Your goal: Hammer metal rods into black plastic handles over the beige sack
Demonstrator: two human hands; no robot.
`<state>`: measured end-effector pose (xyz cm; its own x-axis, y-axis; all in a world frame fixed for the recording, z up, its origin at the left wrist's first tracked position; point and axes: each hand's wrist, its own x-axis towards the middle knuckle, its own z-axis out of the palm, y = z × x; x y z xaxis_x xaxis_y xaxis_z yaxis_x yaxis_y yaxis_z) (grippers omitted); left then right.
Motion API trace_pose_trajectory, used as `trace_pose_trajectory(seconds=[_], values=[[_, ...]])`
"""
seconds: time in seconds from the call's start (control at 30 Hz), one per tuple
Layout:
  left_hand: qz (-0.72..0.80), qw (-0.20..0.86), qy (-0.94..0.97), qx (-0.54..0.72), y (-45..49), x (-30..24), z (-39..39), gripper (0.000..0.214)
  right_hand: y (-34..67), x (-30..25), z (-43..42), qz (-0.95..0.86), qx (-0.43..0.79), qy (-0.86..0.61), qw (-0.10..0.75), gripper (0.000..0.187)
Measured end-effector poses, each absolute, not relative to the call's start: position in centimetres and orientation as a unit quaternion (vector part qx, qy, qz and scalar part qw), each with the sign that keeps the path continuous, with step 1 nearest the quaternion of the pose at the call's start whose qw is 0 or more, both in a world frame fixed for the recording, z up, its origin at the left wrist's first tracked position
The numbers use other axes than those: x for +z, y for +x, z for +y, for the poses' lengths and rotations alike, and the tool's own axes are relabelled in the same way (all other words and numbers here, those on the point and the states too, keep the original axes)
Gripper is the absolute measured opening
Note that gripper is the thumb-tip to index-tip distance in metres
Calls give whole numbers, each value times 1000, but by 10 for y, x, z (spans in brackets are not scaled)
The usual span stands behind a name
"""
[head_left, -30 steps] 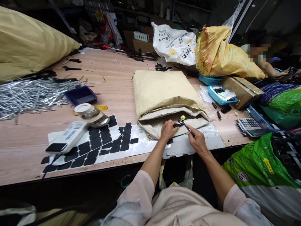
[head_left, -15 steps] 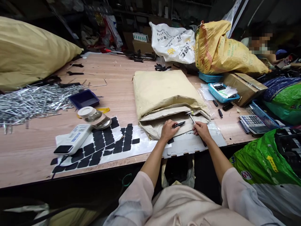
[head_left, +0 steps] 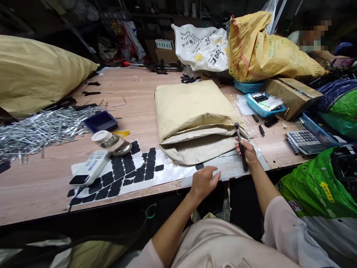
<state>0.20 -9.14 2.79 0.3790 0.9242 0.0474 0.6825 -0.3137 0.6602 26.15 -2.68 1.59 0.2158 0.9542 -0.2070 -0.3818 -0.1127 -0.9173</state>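
Observation:
My right hand (head_left: pixel 249 152) is closed around a small hammer-like tool (head_left: pixel 241 145) with a round metal head, a thin shaft and a dark handle; the head points away from me. My left hand (head_left: pixel 205 181) hovers at the table's front edge, thumb held apart from the bent fingers, with nothing visible in it. Just beyond both hands lies a beige sack (head_left: pixel 192 102), its mouth gaping towards me. Beneath the sack's front edge and my right hand is a pale grey sheet (head_left: pixel 228 163).
To the left are a heap of metal rods (head_left: pixel 47 126), a blue tray (head_left: pixel 100 121), a glass jar (head_left: pixel 117 143) and a white device (head_left: pixel 90 167) on sheets of black stickers. A calculator (head_left: pixel 304 141) and blue basket (head_left: pixel 264 106) stand right. Another person sits at back right.
My left hand has drawn back from the sack's mouth to the table edge; the black object it held no longer shows. My right hand has moved right, turning the tool more upright.

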Motion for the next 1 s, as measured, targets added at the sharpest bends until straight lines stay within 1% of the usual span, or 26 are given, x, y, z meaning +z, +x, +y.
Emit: trace_pose_trajectory(seconds=[0.1, 0.17, 0.23, 0.33, 0.4, 0.43, 0.5, 0.57, 0.63, 0.73, 0.87, 1.0], values=[[563, 348, 732, 160, 34, 42, -21, 34, 266, 14, -27, -282, 569, -476, 608, 42], [588, 353, 714, 140, 57, 47, 26, 39, 269, 12, -27, -278, 573, -456, 622, 39], [598, 362, 701, 142, 78, 53, 66, 35, 272, 10, -27, -275, 569, -439, 638, 34], [602, 341, 677, 252, 104, 68, 109, 28, 274, 9, -26, -280, 558, -436, 648, 28], [603, 317, 652, 331, 115, 78, 127, 30, 274, 10, -25, -284, 559, -439, 644, 27], [600, 316, 645, 351, 119, 81, 134, 34, 274, 10, -25, -284, 562, -438, 641, 27], [587, 348, 646, 343, 123, 79, 141, 46, 274, 11, -24, -281, 571, -432, 639, 26], [561, 400, 665, 289, 123, 68, 143, 54, 274, 12, -23, -277, 577, -424, 640, 26], [514, 429, 705, 235, 123, 50, 141, 55, 274, 11, -22, -279, 577, -426, 639, 26], [452, 416, 760, 211, 124, 21, 136, 63, 275, 10, -21, -286, 572, -442, 629, 28], [476, 385, 753, 241, 133, 3, 130, 56, 274, 10, -19, -276, 574, -438, 634, 28], [536, 387, 722, 206, 142, 7, 126, 53, 272, 10, -18, -253, 583, -425, 645, 25]])
